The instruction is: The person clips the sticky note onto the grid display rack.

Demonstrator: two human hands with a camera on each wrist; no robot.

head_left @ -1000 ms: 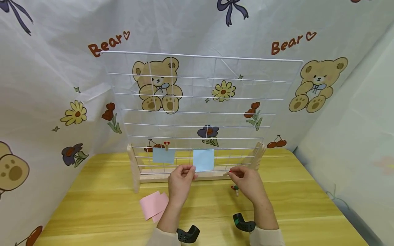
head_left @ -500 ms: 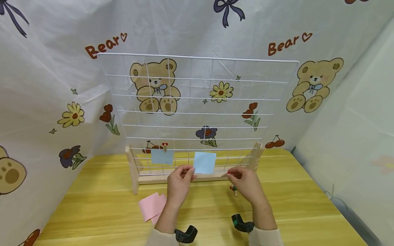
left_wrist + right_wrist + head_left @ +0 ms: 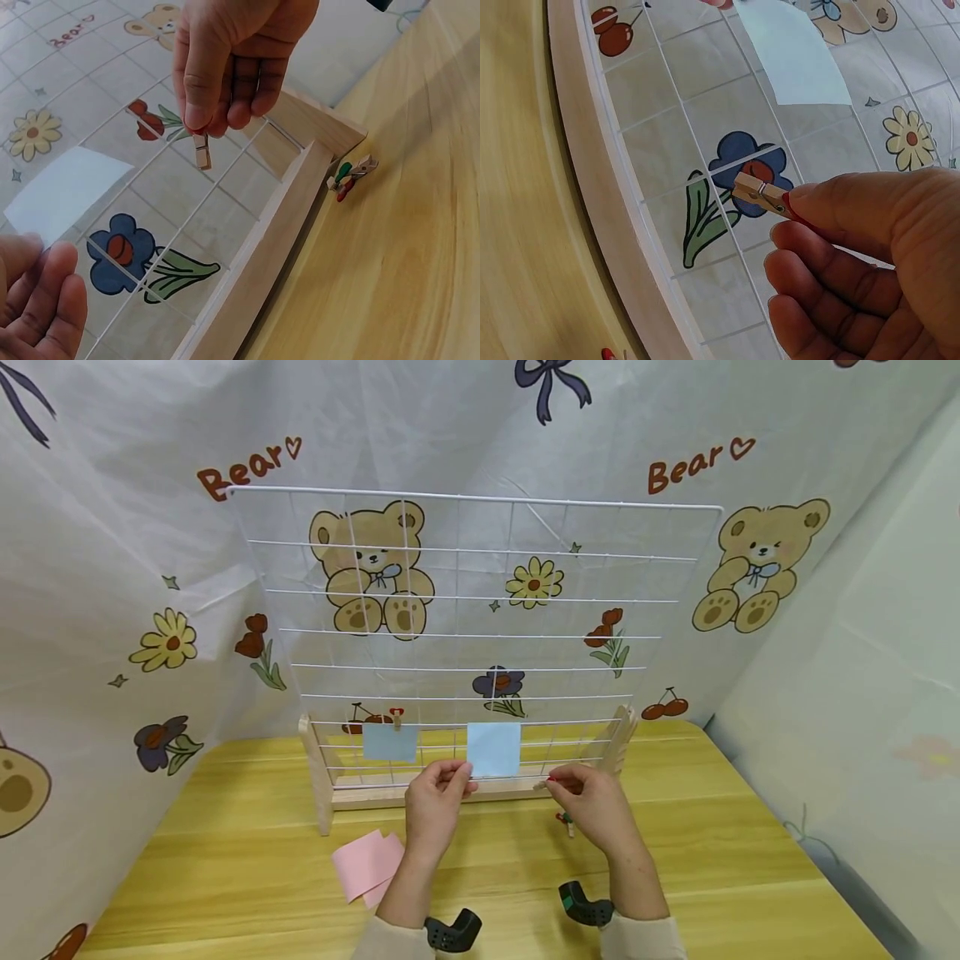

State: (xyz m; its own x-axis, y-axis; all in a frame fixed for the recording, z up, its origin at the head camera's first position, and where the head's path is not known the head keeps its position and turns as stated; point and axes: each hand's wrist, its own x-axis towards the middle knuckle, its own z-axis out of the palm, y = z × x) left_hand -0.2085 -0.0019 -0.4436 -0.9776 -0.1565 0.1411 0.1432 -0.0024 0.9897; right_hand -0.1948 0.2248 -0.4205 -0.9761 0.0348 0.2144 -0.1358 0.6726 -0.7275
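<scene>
My left hand [image 3: 437,802] pinches a light blue paper square [image 3: 493,749] by its lower left corner, holding it up before the lower wires of the white wire rack [image 3: 459,636]. Between thumb and fingertips, my right hand [image 3: 592,803] grips a small wooden clothespin [image 3: 759,193] with a red end, to the right of the paper. Its free wooden tip points toward the rack. Another blue paper square [image 3: 389,742] hangs at the left on the rack under a red-topped clothespin [image 3: 397,718].
Pink paper squares [image 3: 367,865] lie on the wooden table [image 3: 247,893] left of my left forearm. Small clothespins [image 3: 352,176] with green and red ends lie near the rack's right foot. A cloth printed with bears [image 3: 374,570] hangs behind the rack.
The blue paper in my left hand tilted and dipped slightly, then came back upright. My right hand keeps hold of the clothespin and has barely moved. The head view has shifted slightly.
</scene>
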